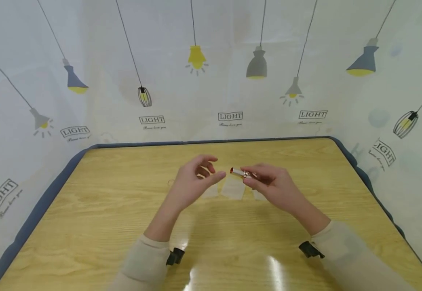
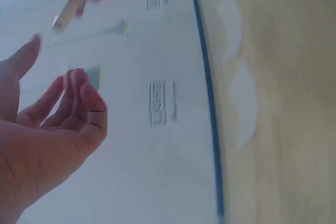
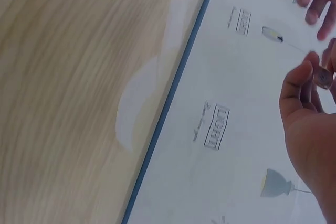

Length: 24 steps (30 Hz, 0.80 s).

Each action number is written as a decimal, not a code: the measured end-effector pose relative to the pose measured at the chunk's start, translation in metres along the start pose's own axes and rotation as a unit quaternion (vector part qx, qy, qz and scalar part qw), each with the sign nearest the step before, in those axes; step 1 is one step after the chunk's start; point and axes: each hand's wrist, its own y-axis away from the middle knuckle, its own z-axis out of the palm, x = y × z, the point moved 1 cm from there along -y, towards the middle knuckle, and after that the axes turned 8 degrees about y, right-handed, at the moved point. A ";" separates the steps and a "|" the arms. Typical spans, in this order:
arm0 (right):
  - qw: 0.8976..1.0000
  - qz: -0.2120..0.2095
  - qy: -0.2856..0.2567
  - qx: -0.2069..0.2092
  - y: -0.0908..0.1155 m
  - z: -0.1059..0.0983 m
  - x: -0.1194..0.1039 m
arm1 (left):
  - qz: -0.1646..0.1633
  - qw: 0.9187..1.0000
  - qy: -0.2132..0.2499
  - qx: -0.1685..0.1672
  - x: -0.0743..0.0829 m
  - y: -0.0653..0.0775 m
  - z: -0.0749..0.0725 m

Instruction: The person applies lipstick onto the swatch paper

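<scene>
My right hand (image 1: 273, 184) pinches a lipstick (image 1: 238, 172) between thumb and fingers, above the table. Silvery and slim, the tube has a dark red end pointing toward my left hand and a gold-toned part at the fingers. In the right wrist view the round base of the lipstick (image 3: 323, 78) shows between the fingertips. My left hand (image 1: 195, 180) holds nothing; its fingers curl loosely and its thumb stretches toward the red end, a small gap away. The left wrist view shows this hand (image 2: 58, 119) with thumb and fingers apart, and the lipstick (image 2: 76, 3) beyond them.
On the wooden table (image 1: 211, 250) lie thin whitish sheets: one (image 1: 234, 189) between the hands, others partly hidden behind each hand. A thin curved outline (image 1: 170, 182) shows beside the left hand. Blue edging (image 1: 182, 142) and a lamp-printed white curtain (image 1: 211, 93) border the table.
</scene>
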 end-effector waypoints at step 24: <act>0.992 0.078 -0.095 0.022 0.004 0.026 -0.019 | -0.010 0.941 0.329 0.079 -0.009 0.004 0.063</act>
